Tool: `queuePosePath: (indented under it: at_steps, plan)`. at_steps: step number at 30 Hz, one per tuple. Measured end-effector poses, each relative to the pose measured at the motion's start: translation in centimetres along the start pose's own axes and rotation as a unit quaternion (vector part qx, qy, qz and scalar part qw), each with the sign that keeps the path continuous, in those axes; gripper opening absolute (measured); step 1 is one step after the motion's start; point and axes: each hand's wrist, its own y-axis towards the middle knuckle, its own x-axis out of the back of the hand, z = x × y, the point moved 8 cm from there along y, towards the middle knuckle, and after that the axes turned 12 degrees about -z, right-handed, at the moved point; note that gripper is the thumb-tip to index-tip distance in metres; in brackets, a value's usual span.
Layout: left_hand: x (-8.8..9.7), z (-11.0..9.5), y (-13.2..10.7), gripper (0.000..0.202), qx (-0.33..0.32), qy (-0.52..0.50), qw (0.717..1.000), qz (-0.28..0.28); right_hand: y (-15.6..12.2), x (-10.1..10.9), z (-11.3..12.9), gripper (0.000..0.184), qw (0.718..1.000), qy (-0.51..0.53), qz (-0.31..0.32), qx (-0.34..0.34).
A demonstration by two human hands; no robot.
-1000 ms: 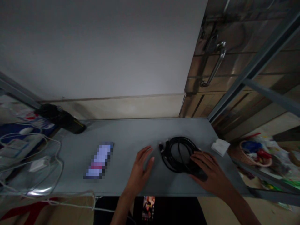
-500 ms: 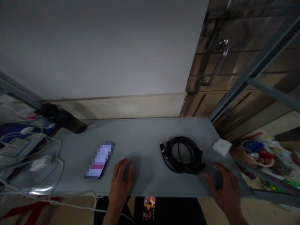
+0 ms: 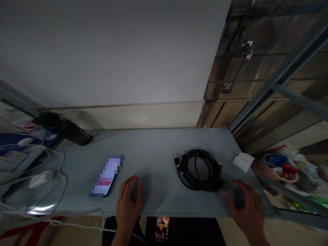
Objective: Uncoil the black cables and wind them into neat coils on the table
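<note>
Grey flat desktop (image 3: 153, 147) against pale wall (image 3: 115, 51). Black coiled cable w/ metal-tipped plugs (image 3: 215, 174) lies flat, R of ctr. R hand (image 3: 247, 206) just R of coil nr front edge, thumb & fingers spread wide. L hand (image 3: 127, 200) btwn coil & slim dark phone w/ pixelated lit screen (image 3: 106, 176), closer to phone; thumb-finger gap narrower. Crumpled white paper (image 3: 244, 161) beyond R hand.

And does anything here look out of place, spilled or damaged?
The thin, white, looping cables at the left look untidy: they lie tangled, and part sags past the front edge of the flat grey table. The round black cable coil looks orderly. No spill or damage shows.
</note>
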Motion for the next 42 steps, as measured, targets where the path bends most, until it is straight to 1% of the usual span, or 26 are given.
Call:
queuePosePath:
  at_steps: [3,6,8,9,12,13,14,16,18,20,23,25,27,28,30,34,38,42]
  plan:
    - [0.1,-0.1,0.1,0.022,-0.004,-0.002,1.0,-0.003,0.0,0.2,0.0,0.062,1.0,0.009,0.002,-0.001]
    - [0.1,-0.2,0.1,0.022,-0.012,-0.007,1.0,-0.002,0.0,-0.1,1.1,0.071,0.999,0.032,0.036,-0.011]
    - [0.1,-0.2,0.1,0.022,-0.012,-0.01,1.0,-0.002,0.1,-0.9,3.1,0.074,0.996,0.059,0.07,-0.005]
    - [0.1,-0.1,0.1,0.022,-0.009,-0.009,1.0,-0.001,0.2,-1.5,4.5,0.072,0.994,0.071,0.086,0.006]
    - [0.1,0.2,0.0,0.023,0.004,-0.007,1.0,0.005,0.3,-3.7,9.0,0.061,0.987,0.079,0.12,0.068]
    - [0.1,0.3,-0.1,0.023,0.01,-0.007,1.0,0.006,0.3,-4.5,10.3,0.061,0.985,0.076,0.128,0.088]
    - [0.1,0.5,-0.1,0.023,0.017,-0.01,1.0,0.007,0.2,-5.2,11.3,0.064,0.983,0.073,0.134,0.103]
    - [0.1,0.5,-0.1,0.024,0.024,-0.018,1.0,0.006,0.1,-6.4,12.3,0.072,0.98,0.077,0.145,0.116]
    - [0.2,0.5,-0.2,0.024,0.026,-0.025,0.999,0.003,0.0,-7.2,12.3,0.08,0.978,0.085,0.153,0.114]
    - [0.2,0.5,-0.2,0.023,0.028,-0.025,0.999,0.001,-0.1,-7.5,11.8,0.081,0.978,0.09,0.148,0.113]
    - [0.1,0.5,-0.2,0.022,0.029,-0.022,0.999,0.0,-0.2,-7.4,11.5,0.072,0.979,0.088,0.127,0.133]
    - [0.1,0.5,-0.2,0.022,0.025,-0.026,0.999,0.002,-0.2,-7.4,11.6,0.06,0.978,0.083,0.123,0.15]
    - [0.1,0.5,-0.2,0.023,0.021,-0.028,0.999,0.005,0.0,-7.4,11.3,0.047,0.98,0.076,0.121,0.136]
    - [0.1,0.4,-0.2,0.023,0.019,-0.027,0.999,0.006,0.2,-7.4,11.1,0.044,0.981,0.075,0.119,0.13]
    - [0.1,0.4,-0.3,0.022,0.015,-0.024,1.0,0.009,0.7,-7.6,10.7,0.041,0.981,0.072,0.117,0.135]
    - [0.2,0.3,-0.3,0.021,0.014,-0.022,1.0,0.003,1.6,-8.3,9.6,0.036,0.972,0.061,0.127,0.189]
    - [0.2,0.2,-0.2,0.022,0.0,-0.031,1.0,-0.002,2.6,-9.3,8.3,0.035,0.972,0.043,0.132,0.19]
    - [0.3,0.1,-0.1,0.02,-0.016,-0.026,1.0,-0.007,3.4,-10.0,8.0,0.035,0.974,0.027,0.128,0.186]
